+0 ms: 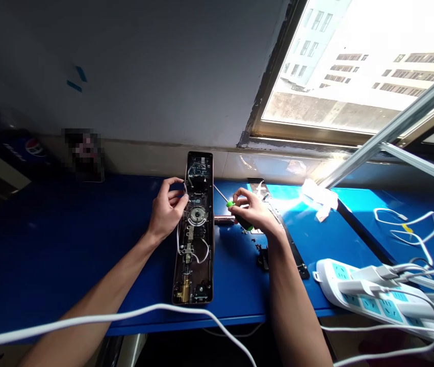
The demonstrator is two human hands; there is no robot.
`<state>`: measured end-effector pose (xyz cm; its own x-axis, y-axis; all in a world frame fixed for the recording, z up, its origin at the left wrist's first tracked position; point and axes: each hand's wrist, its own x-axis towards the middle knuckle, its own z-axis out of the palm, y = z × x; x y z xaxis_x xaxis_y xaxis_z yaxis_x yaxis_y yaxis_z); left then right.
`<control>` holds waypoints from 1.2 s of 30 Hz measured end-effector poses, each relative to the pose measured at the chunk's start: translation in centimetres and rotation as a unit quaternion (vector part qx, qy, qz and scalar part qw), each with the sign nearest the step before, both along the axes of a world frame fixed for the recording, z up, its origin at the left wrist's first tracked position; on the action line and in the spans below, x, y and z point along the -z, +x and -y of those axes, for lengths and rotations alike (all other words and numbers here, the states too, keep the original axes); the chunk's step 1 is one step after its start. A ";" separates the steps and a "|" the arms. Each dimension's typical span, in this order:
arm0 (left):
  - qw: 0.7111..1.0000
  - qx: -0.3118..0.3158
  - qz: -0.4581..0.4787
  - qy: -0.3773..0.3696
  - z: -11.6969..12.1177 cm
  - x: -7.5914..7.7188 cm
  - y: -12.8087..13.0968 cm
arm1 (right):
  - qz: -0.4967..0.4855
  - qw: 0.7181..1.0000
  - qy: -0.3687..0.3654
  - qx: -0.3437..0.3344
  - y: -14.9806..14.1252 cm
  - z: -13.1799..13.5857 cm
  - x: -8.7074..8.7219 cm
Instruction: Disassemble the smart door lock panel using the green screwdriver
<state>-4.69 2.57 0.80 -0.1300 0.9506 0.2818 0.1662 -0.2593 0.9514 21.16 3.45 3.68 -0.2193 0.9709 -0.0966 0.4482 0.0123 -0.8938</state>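
Note:
An opened, long dark electronic door lock [201,265] lies lengthwise on the blue table, its circuit boards, round metal part and wires exposed. At its upper left edge, my left hand [168,209] has thumb and fingers closed round a thin white wire [178,237] that runs along the side. My right hand [253,210] grips a screwdriver [230,204] with a green and black handle. The shaft points up and left, its tip close to the lock's right edge; whether they touch is unclear. A metal cylinder [224,219] sticks out beside the lock, below the screwdriver.
Right of the lock lie small screws [255,240], a small black part [263,258] and a long dark panel [295,250]. A white power strip [326,280] with plugs stands at front right. One white cable [155,308] crosses the table's front edge. A metal frame [358,153] slants by the window.

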 end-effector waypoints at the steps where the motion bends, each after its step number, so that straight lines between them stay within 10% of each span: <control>1: 1.000 -0.007 -0.006 0.002 0.0 0.0 0.0 | -0.011 1.000 0.006 0.014 0.1 -0.1 0.0; 13: 0.999 -0.019 -0.047 0.006 -0.2 -0.2 -0.6 | -0.061 0.967 0.204 0.142 2.0 -0.7 0.6; 28: 0.985 -0.004 -0.173 0.014 2.8 -1.5 1.9 | -0.037 0.834 0.466 0.294 1.2 -0.8 -0.2; 36: 0.990 -0.004 -0.140 0.031 3.8 -1.0 3.9 | 0.069 0.857 0.458 0.227 0.9 -0.9 -1.6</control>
